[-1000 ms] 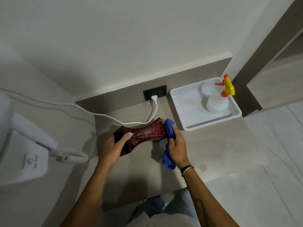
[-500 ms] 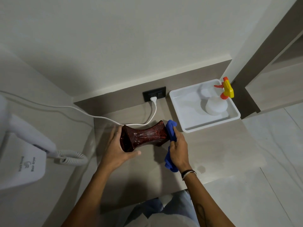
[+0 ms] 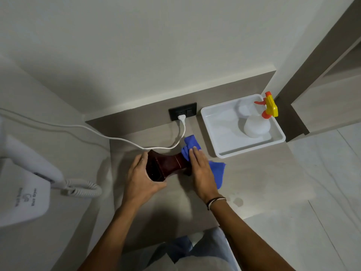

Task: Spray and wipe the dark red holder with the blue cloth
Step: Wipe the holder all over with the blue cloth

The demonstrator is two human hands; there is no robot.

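Observation:
The dark red holder (image 3: 167, 164) lies on its side on the counter, its open end turned toward me and to the left. My left hand (image 3: 141, 178) grips that open end. My right hand (image 3: 201, 170) lies flat on the blue cloth (image 3: 216, 172), pressing it against the holder's right end. One fold of the cloth sticks up behind my fingers. The spray bottle (image 3: 256, 125), white with a yellow and orange trigger, stands in the white tray (image 3: 218, 144) at the back right, apart from both hands.
A white cable (image 3: 117, 137) runs from the black wall socket (image 3: 182, 114) across the counter just behind the holder. A white wall-mounted hair dryer (image 3: 25, 184) with a coiled cord hangs at the left. The counter's front edge is close to my legs.
The holder has been turned so its open end faces me more. My left hand shifted around that end, and my right hand flattened over the cloth, which now spreads out to the right.

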